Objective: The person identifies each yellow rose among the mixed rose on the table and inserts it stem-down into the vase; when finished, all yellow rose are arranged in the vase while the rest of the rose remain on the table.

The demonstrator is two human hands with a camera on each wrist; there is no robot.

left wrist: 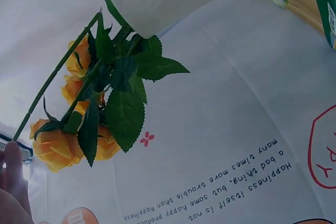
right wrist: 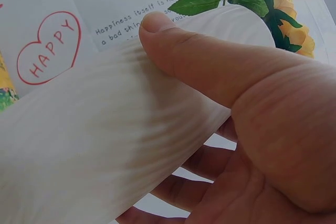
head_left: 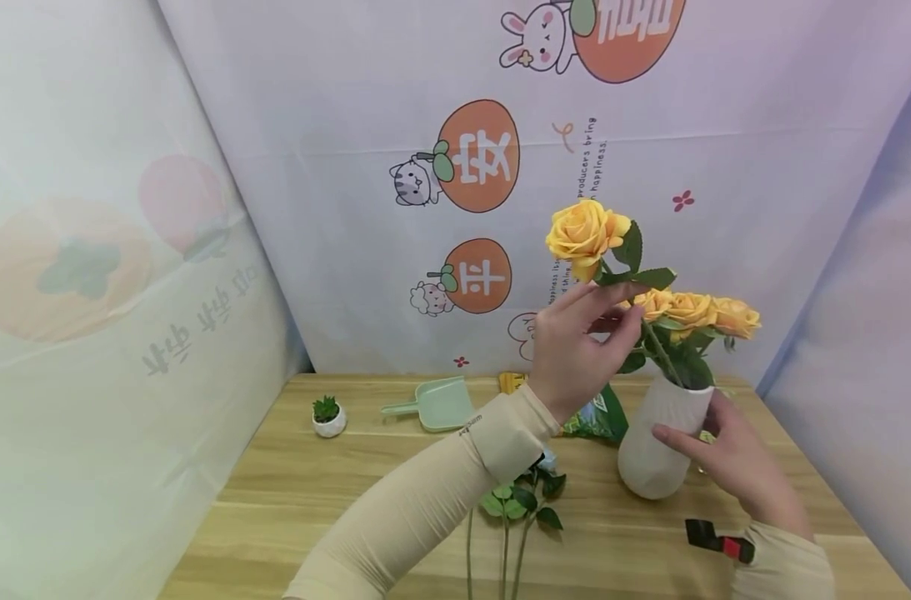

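Note:
A yellow rose (head_left: 583,235) stands above my left hand (head_left: 581,343), whose fingertips pinch its green stem (left wrist: 55,77). That stem slants down toward the mouth of a ribbed white vase (head_left: 659,442). Its lower end shows beside the rim in the left wrist view; whether it is inside, I cannot tell. More yellow roses (head_left: 691,311) with dark green leaves (left wrist: 125,119) stick out of the vase. From the right side my right hand (head_left: 743,458) grips the vase, its thumb (right wrist: 194,59) across the front and the fingers behind. The vase leans slightly right at its top.
Leafy stems (head_left: 505,537) lie on the wooden table (head_left: 335,517) at the front. A small potted succulent (head_left: 328,417) and a pale green dustpan (head_left: 442,406) are at the back left. A green packet (head_left: 601,417) lies behind the left wrist. Printed cloth (head_left: 365,242) hangs behind.

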